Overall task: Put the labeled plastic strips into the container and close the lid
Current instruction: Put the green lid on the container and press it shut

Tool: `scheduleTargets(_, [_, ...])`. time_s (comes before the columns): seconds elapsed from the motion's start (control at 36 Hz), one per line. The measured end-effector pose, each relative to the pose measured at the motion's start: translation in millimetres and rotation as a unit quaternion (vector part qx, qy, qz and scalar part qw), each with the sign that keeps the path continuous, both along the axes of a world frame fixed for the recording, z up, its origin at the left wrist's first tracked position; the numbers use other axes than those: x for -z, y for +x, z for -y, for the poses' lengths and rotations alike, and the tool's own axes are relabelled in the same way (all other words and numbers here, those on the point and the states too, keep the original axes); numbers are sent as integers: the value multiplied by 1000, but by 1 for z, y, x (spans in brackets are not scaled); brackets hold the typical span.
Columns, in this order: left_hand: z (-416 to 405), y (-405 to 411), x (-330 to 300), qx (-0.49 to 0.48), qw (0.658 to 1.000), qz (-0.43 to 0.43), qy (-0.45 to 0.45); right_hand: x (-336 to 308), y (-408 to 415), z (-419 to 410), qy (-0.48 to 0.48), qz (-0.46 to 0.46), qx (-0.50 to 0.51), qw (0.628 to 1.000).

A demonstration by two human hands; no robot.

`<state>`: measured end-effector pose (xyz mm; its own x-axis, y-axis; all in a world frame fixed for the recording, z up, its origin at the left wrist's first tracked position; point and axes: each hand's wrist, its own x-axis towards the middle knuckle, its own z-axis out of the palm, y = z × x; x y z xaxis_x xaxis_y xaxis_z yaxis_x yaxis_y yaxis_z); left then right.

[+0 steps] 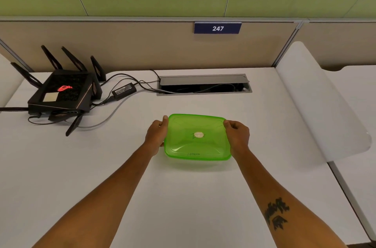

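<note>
A translucent green container sits in the middle of the white desk, with its green lid on top. A small pale round piece and dark handwriting show at the lid's middle. My left hand grips the container's left edge, thumb on the lid's far left corner. Over on the right edge, my right hand holds on with fingers curled over the far right corner. No plastic strips show on the desk; what lies inside the container cannot be told.
A black router with several antennas stands at the far left, with a power brick and cables trailing beside it. An open cable hatch lies behind the container. A white divider panel borders the desk on the right.
</note>
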<state>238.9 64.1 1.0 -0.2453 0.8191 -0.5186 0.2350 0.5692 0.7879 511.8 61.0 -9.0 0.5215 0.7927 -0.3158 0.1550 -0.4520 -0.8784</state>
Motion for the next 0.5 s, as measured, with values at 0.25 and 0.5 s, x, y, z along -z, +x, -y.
scheduleTargets(0.25, [-26, 4, 0, 51, 996, -69, -2, 2, -3, -10, -37, 23, -2, 999])
scheduleTargets(0.5, [-35, 7, 21, 91, 981, -168, 36, 8, -2, -15, -83, 68, -50, 993])
